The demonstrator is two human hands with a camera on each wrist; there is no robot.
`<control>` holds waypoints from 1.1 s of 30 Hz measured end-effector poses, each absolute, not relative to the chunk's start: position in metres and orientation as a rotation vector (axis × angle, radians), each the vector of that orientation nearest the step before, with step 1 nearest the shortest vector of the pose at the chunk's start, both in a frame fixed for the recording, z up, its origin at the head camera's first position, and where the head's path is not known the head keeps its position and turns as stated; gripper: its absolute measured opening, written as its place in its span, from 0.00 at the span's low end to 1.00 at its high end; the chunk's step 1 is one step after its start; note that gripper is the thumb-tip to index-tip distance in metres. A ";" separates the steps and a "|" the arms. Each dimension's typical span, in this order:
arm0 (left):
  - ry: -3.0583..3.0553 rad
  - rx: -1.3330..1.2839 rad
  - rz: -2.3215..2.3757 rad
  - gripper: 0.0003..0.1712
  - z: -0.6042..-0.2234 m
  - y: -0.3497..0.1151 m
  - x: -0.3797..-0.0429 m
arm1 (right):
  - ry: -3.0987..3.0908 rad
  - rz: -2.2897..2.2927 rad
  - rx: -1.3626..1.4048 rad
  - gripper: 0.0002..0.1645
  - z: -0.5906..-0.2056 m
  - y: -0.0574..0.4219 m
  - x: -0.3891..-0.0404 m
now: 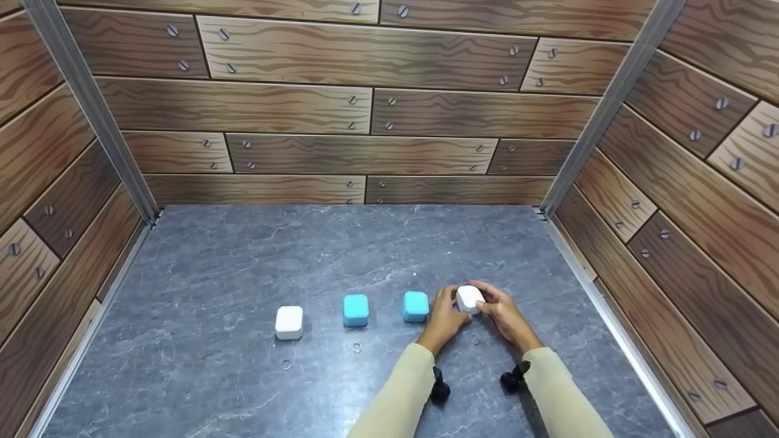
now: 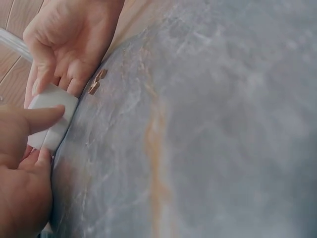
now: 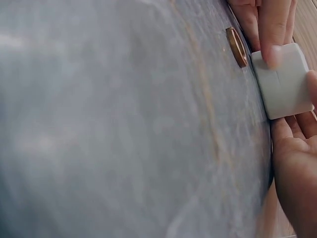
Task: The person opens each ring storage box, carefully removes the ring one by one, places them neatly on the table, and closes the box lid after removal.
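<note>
A small white ring box (image 1: 469, 299) with rounded corners is between both hands, at the right of the row; a thin seam shows on it in the wrist views. My left hand (image 1: 446, 319) holds it from the left, thumb laid across it in the left wrist view. From the right, my right hand (image 1: 505, 313) grips it with thumb and fingers. Just left of the left hand stands a turquoise box (image 1: 415, 306). In front of the held box lies a ring (image 1: 475, 339), which looks copper-coloured in the right wrist view. Whether the lid is parted cannot be told.
Further left on the grey marbled tabletop (image 1: 231, 255) stand a second turquoise box (image 1: 356, 310) and a white box (image 1: 289, 322). A ring (image 1: 357, 347) and another ring (image 1: 286, 365) lie in front of them. Wood-patterned walls (image 1: 365, 109) enclose the back and sides.
</note>
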State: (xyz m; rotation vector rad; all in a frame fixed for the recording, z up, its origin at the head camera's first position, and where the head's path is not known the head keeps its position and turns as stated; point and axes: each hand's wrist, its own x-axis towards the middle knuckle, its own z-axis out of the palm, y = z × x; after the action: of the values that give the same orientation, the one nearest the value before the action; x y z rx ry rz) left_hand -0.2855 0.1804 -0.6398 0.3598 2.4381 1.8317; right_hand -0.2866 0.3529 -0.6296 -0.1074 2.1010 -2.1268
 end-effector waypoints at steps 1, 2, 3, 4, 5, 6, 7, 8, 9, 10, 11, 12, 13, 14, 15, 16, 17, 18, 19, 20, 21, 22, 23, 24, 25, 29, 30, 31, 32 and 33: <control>2.437 0.355 1.825 0.36 -0.640 0.180 -0.285 | 2.096 -2.129 -0.105 0.37 -0.629 0.353 -0.286; 2.433 0.355 1.822 0.36 -0.640 0.180 -0.285 | 2.090 -2.127 -0.109 0.37 -0.629 0.353 -0.286; 2.418 0.357 1.831 0.37 -0.640 0.179 -0.285 | 2.093 -2.116 -0.118 0.37 -0.629 0.353 -0.285; 2.398 0.350 1.839 0.38 -0.639 0.178 -0.285 | 2.092 -2.115 -0.118 0.37 -0.629 0.353 -0.285; 2.383 0.341 1.844 0.39 -0.638 0.177 -0.285 | 2.094 -2.112 -0.115 0.36 -0.629 0.353 -0.285; 2.367 0.325 1.847 0.40 -0.636 0.176 -0.286 | 2.098 -2.108 -0.113 0.35 -0.628 0.352 -0.285; 2.354 0.308 1.845 0.41 -0.633 0.175 -0.287 | 2.101 -2.101 -0.115 0.34 -0.627 0.352 -0.285; 2.344 0.293 1.844 0.42 -0.630 0.175 -0.287 | 2.099 -2.102 -0.116 0.34 -0.626 0.352 -0.285; 2.337 0.283 1.847 0.42 -0.626 0.174 -0.289 | 2.095 -2.109 -0.117 0.33 -0.625 0.352 -0.285; 2.333 0.273 1.848 0.43 -0.621 0.174 -0.290 | 2.088 -2.122 -0.115 0.33 -0.624 0.352 -0.286; 2.335 0.270 1.846 0.43 -0.617 0.174 -0.291 | 2.085 -2.127 -0.121 0.33 -0.623 0.351 -0.286; 2.337 0.273 1.844 0.43 -0.612 0.174 -0.292 | 2.079 -2.130 -0.130 0.33 -0.622 0.351 -0.286; 2.340 0.282 1.851 0.43 -0.608 0.173 -0.293 | 2.072 -2.135 -0.136 0.33 -0.621 0.351 -0.287; 2.340 0.297 1.862 0.43 -0.603 0.172 -0.294 | 2.067 -2.138 -0.138 0.33 -0.620 0.350 -0.288; 2.341 0.314 1.870 0.43 -0.599 0.170 -0.295 | 2.076 -2.132 -0.142 0.33 -0.619 0.349 -0.289; 2.342 0.333 1.873 0.43 -0.594 0.169 -0.296 | 2.086 -2.124 -0.140 0.34 -0.617 0.348 -0.290; 2.341 0.351 1.879 0.43 -0.590 0.167 -0.297 | 2.087 -2.127 -0.125 0.34 -0.615 0.347 -0.292; 2.346 0.375 1.886 0.42 -0.586 0.164 -0.298 | 2.076 -2.138 -0.110 0.34 -0.613 0.346 -0.293; 2.348 0.389 1.893 0.41 -0.581 0.162 -0.299 | 2.081 -2.147 -0.093 0.34 -0.610 0.344 -0.295; 2.356 0.405 1.897 0.41 -0.577 0.158 -0.301 | 2.108 -2.137 -0.090 0.34 -0.606 0.342 -0.296; 2.370 0.413 1.894 0.41 -0.573 0.154 -0.303 | 2.139 -2.124 -0.092 0.34 -0.602 0.339 -0.298; 2.399 0.417 1.885 0.40 -0.569 0.150 -0.306 | 2.164 -2.113 -0.095 0.34 -0.598 0.337 -0.300; 2.436 0.414 1.869 0.40 -0.566 0.145 -0.308 | 2.207 -2.085 -0.110 0.34 -0.594 0.334 -0.303; 2.484 0.413 1.834 0.39 -0.562 0.140 -0.310 | 2.264 -2.045 -0.132 0.33 -0.591 0.331 -0.304; 2.525 0.405 1.805 0.39 -0.560 0.135 -0.312 | 2.336 -1.992 -0.152 0.33 -0.587 0.329 -0.305; 2.730 0.356 1.609 0.40 -0.552 0.114 -0.320 | 2.507 -1.833 -0.186 0.33 -0.576 0.318 -0.309; 2.768 0.343 1.561 0.41 -0.550 0.108 -0.322 | 2.526 -1.809 -0.187 0.34 -0.573 0.315 -0.309; 2.798 0.326 1.524 0.41 -0.548 0.103 -0.324 | 2.547 -1.782 -0.189 0.35 -0.570 0.312 -0.309; 2.831 0.315 1.480 0.41 -0.547 0.097 -0.325 | 2.569 -1.761 -0.193 0.36 -0.567 0.308 -0.309; 2.855 0.305 1.437 0.41 -0.545 0.092 -0.326 | 2.587 -1.744 -0.199 0.37 -0.565 0.304 -0.310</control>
State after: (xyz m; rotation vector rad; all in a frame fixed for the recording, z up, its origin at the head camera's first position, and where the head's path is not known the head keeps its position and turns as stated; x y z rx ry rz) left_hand -0.3263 0.0917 -0.5451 0.3053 2.8550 1.4373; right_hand -0.3096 0.3042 -0.5650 -0.1988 2.5872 -1.7442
